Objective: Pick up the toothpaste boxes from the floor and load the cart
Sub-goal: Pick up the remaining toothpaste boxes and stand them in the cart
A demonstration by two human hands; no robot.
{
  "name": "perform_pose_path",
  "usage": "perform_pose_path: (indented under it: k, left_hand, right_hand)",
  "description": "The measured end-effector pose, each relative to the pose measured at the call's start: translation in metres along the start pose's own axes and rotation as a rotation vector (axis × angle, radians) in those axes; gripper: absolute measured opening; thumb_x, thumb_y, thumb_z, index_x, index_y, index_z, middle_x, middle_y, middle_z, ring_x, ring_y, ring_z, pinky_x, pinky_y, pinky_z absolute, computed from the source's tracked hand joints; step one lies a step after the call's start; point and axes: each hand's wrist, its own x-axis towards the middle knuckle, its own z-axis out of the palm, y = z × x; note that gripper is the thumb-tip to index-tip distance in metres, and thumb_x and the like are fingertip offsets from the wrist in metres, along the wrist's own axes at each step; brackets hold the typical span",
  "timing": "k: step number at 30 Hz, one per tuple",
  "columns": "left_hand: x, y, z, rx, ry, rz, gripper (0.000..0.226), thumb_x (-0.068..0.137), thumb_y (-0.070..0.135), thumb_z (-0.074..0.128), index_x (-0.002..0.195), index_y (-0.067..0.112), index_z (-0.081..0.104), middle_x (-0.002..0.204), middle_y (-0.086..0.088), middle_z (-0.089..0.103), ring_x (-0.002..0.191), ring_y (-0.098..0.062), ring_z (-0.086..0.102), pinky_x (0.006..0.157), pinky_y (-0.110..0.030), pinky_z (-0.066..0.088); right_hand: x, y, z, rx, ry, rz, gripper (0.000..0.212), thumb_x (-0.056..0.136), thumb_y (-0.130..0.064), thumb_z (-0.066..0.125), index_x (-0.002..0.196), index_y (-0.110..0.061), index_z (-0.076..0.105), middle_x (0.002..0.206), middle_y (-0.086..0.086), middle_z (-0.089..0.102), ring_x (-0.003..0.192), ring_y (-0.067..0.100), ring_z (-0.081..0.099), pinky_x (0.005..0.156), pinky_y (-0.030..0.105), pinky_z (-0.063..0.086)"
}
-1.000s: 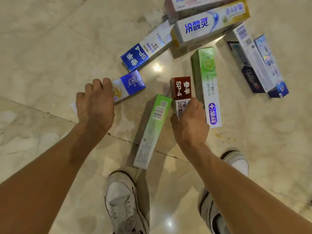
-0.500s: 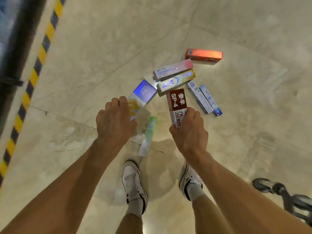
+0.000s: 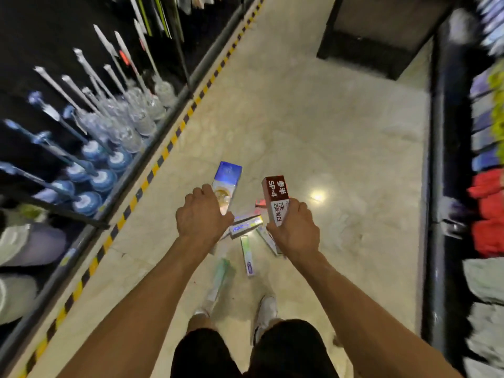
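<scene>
Head camera: the left hand [image 3: 203,216] curls around a blue-and-white cardboard toothpaste box [image 3: 227,181], the right hand [image 3: 296,227] grips a red-and-white cardboard toothpaste box [image 3: 275,195], both held above loose toothpaste boxes [image 3: 248,257] scattered on the cream marble floor [image 3: 313,132].

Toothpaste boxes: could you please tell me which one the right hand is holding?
The red-and-white box marked SP-4, gripped by the right hand; the left hand holds the blue box, and the others lie on the floor.
</scene>
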Motion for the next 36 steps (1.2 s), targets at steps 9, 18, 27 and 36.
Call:
perform_pose_path:
  k: [9,18,27,36]
  left_hand:
    - [-0.048,0.115,-0.112,0.012,-0.117,0.247,0.078,0.076,0.061,0.070,0.126,0.009,0.040,0.118,-0.009,0.056,0.103,-0.030,0.063,0.078,-0.036,0.048]
    - [-0.118,0.235,-0.130,0.069,-0.186,0.720,0.070,0.076,0.059,0.065,0.121,0.012,0.039,0.114,-0.009,0.056,0.103,-0.030,0.062,0.073,-0.034,0.041]
    - [-0.254,0.293,-0.097,0.072,-0.239,1.169,0.070,0.075,0.062,0.069,0.117,0.013,0.041,0.110,-0.008,0.059,0.095,-0.029,0.064,0.075,-0.035,0.048]
    - [-0.425,0.355,-0.074,0.096,-0.283,1.416,0.070,0.074,0.062,0.071,0.119,0.018,0.042,0.111,-0.004,0.061,0.099,-0.026,0.065,0.076,-0.033,0.048]
  right_hand:
    - [-0.063,0.037,-0.149,0.081,0.138,0.186,0.061,0.076,-0.053,0.072,0.120,-0.018,0.047,0.113,0.002,0.053,0.108,0.025,0.056,0.079,0.041,0.052]
    - [-0.181,0.109,-0.204,0.161,0.402,0.650,0.063,0.076,-0.052,0.071,0.122,-0.019,0.045,0.116,0.001,0.051,0.109,0.023,0.053,0.074,0.036,0.043]
    - [-0.358,0.171,-0.200,0.207,0.581,1.050,0.065,0.080,-0.055,0.068,0.126,-0.015,0.044,0.123,0.008,0.051,0.113,0.030,0.054,0.077,0.039,0.045]
    - [-0.511,0.250,-0.191,0.302,0.735,1.302,0.090,0.081,-0.062,0.066,0.147,-0.010,0.034,0.139,0.011,0.049,0.123,0.031,0.052,0.090,0.044,0.052]
